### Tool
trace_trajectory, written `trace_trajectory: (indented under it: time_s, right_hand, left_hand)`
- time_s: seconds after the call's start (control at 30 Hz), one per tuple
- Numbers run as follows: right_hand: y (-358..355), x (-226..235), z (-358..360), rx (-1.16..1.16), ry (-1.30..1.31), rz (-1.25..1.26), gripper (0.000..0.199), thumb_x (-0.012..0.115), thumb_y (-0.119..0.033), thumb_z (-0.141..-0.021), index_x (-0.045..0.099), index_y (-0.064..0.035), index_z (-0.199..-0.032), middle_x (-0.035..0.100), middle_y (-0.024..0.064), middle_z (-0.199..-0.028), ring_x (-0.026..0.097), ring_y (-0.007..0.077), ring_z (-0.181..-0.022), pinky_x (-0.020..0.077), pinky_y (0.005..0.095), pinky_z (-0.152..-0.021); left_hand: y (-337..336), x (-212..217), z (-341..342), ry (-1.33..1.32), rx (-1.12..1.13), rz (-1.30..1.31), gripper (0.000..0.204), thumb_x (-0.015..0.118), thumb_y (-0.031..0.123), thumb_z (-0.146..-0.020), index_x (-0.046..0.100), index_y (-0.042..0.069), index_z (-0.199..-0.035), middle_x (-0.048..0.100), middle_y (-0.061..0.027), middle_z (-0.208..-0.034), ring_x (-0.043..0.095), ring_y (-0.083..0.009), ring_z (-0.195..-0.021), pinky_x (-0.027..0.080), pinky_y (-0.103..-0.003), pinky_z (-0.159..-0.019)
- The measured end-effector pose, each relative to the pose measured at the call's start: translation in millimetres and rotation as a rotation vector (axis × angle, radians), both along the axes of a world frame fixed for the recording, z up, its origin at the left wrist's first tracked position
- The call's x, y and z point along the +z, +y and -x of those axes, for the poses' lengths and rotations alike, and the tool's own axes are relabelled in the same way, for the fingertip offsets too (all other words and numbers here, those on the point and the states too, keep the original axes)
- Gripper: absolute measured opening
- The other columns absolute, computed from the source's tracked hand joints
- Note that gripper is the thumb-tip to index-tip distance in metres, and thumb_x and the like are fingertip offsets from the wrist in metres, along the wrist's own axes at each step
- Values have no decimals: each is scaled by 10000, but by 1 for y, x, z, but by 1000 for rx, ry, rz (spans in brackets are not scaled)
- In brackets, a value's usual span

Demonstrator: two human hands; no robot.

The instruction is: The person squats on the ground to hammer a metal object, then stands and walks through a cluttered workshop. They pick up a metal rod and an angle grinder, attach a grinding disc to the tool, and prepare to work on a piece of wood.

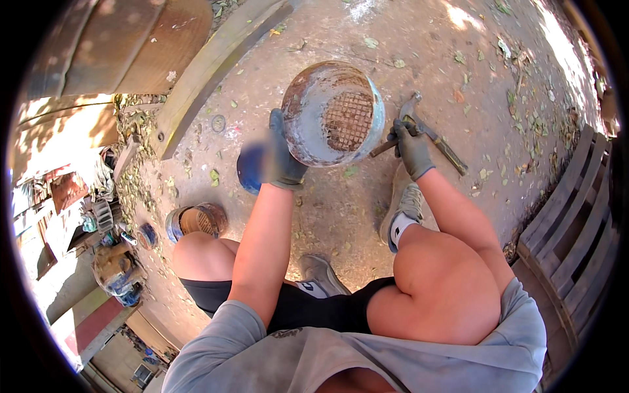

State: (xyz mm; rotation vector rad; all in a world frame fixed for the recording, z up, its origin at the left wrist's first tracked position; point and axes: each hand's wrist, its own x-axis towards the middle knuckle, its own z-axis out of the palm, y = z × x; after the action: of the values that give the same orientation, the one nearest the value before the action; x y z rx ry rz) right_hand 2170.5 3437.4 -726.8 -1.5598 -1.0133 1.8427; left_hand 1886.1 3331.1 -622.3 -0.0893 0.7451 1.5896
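Note:
My left hand (284, 157), in a dark glove, is closed on the left rim of a rusty, paint-stained metal bucket (304, 134). Its open mouth faces me, and a brown grid pattern shows at its bottom. My right hand (413, 149), also gloved, is closed around a short bar with a brown end (382, 148), just right of the bucket; its kind is unclear. Beside those fingers a hammer (447, 152) with a curved metal head slants down to the right. Partly behind my left hand is a blue round object (249, 170), blurred in part.
A second rusty can (204, 219) with a grid inside stands by my left knee. A long wooden beam (196, 98) lies at upper left. Slatted wood (576, 223) borders the right side. Dry leaves dot the dirt ground (341, 226); clutter (111, 268) piles at far left.

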Motion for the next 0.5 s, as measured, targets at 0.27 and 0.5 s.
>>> trace_trajectory:
  time_s: [0.27, 0.5]
  right_hand:
    - [-13, 11, 14, 121, -23, -199, 331, 725, -356, -1037, 705, -26, -1022, 730, 59, -862, 687, 154, -664, 512, 311, -588]
    - [-21, 30, 14, 264, -85, -336, 268, 705, -256, -1045, 706, 11, -1040, 739, 97, -882, 759, 204, -732, 559, 336, -667]
  left_hand:
    - [-3, 37, -7, 21, -36, 12, 700, 418, 592, -1108, 472, 88, -1590, 552, -151, -1573, 531, -331, -1432, 420, -521, -1213]
    - [5, 62, -13, 48, -64, -204, 899, 538, 727, -988, 432, 105, -1628, 475, -154, -1643, 489, -369, -1473, 400, -545, -1230]
